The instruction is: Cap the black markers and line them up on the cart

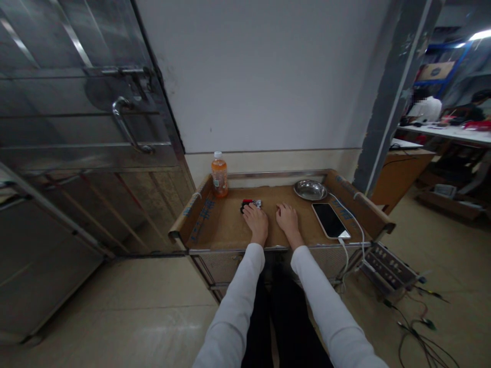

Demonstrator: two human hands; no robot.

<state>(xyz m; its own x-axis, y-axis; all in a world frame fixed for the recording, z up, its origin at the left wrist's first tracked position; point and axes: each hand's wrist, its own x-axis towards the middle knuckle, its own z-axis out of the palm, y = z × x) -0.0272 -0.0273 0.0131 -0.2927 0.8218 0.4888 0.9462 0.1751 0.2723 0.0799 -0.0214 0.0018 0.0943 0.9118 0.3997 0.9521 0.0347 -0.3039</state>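
My left hand (256, 222) rests palm down on the brown cardboard top (230, 232) of a small cart, its fingers stretched forward. Just beyond its fingertips lies a small group of red, black and silver pieces (256, 202), too small to name; whether the fingers touch them I cannot tell. To the right, my right hand (287, 219) also lies on the cardboard, fingers extended and slightly bent, with no object visible in it. A phone (330, 220) with a white cable plugged in is the nearest thing on its right.
An orange drink bottle (219, 176) stands at the back left corner. A shiny metal bowl (310, 190) sits at the back right, beside the white cable (355, 217). Raised cardboard sides edge the cart. A power strip box (389, 271) and loose cables (418, 332) lie on the floor.
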